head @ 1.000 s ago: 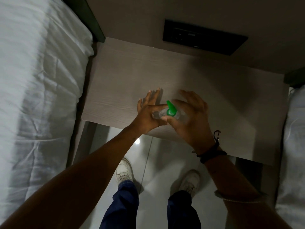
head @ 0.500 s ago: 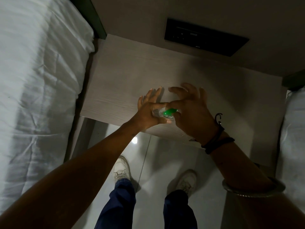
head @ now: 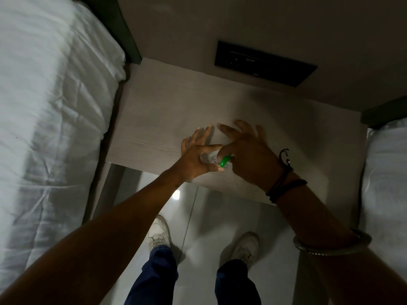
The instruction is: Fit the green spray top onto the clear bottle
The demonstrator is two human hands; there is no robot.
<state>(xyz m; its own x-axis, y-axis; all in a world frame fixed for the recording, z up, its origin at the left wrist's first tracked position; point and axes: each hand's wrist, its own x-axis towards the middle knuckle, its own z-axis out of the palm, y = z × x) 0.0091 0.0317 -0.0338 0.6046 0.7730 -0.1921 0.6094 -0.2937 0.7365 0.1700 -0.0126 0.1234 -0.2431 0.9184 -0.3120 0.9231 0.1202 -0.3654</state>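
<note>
Just below the frame's centre, over the near edge of the bedside table (head: 167, 102), the left hand (head: 193, 158) pinches the clear bottle (head: 207, 158) between thumb and forefinger, other fingers splayed. The right hand (head: 248, 159) grasps the green spray top (head: 224, 161) at its neck. Both look light; the thin, slick bottle probably dents, so hold near the shoulder.

The small plastic spray top (head: 225, 161) is bright green against the pale grey wood-grain tabletop (head: 167, 111). Left of that tabletop lies plain white bedding (head: 52, 119); behind it a black rectangular wall panel (head: 264, 62); below it navy trousers (head: 154, 280) and white shoes (head: 158, 234).
</note>
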